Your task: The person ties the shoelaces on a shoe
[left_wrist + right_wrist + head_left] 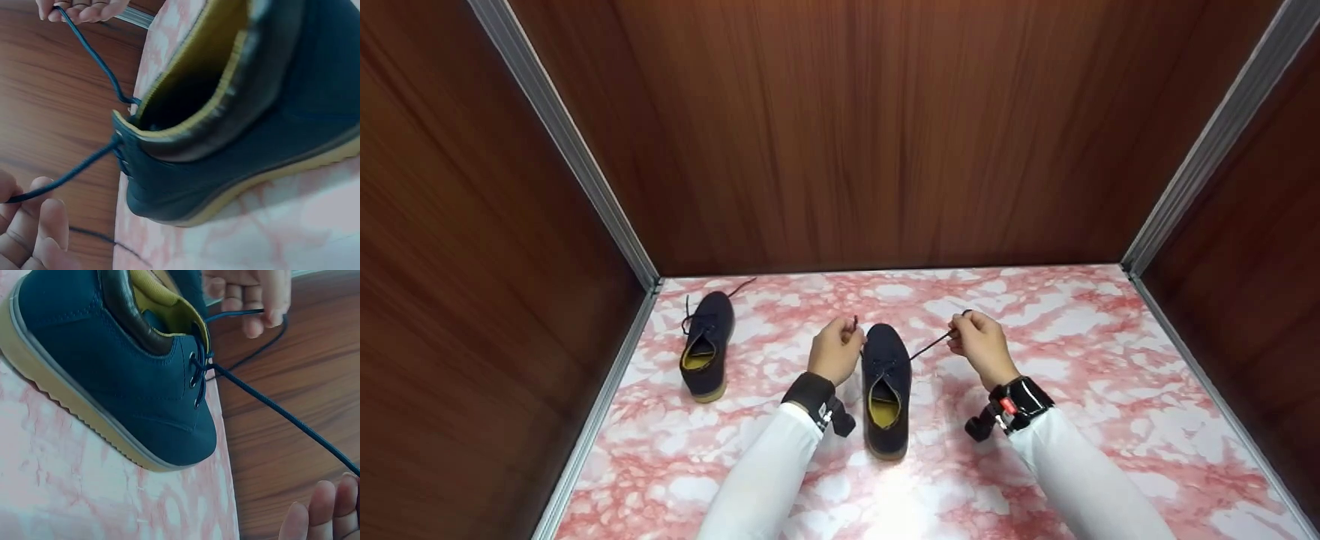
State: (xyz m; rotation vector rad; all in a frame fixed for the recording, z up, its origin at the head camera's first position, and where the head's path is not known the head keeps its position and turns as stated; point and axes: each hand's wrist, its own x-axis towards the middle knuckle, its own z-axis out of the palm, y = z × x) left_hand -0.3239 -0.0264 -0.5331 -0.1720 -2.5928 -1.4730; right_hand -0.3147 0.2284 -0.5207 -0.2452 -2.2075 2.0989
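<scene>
A dark navy shoe (887,345) with a yellow lining stands upright on the table, toe pointing away from me, between my two hands. My left hand (837,351), just left of the shoe's toe, pinches one end of its shoelace (84,163). To the right, raised and farther from the shoe, my right hand (981,343) pinches the other lace end. That lace (287,415) runs straight and taut from the eyelets to the fingers. In the right wrist view the left hand's lace bends in a loop, its tail hanging down.
A matching second shoe (712,330) stands at the left, its laces loose on both sides. The table (1072,322) has a red-and-white marbled top. Brown wood-look panels (885,135) with metal edge strips (607,195) enclose the back and both sides.
</scene>
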